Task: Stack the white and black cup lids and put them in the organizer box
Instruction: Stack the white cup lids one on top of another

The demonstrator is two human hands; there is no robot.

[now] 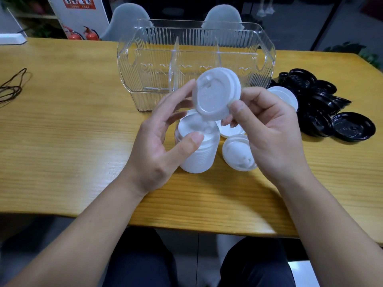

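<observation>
Right hand (267, 129) pinches a small nested set of white lids (216, 94), tilted on edge above the desk (62, 131). Left hand (157, 141) spread open, fingertips touching the set's rim. Below stands a tall white lid stack (196, 150); loose white lids beside it, black lids (323, 106) heaped right, clear organizer box (194, 48) behind.

Desk (62, 129): wood grain, yellowish, satin sheen. Organizer box (145, 59) beyond fingers (180, 94): clear ribbed plastic, glossy. White lids (215, 94) in fingers: matt plastic. Black lids (323, 104) right of fingers: shiny plastic.
</observation>
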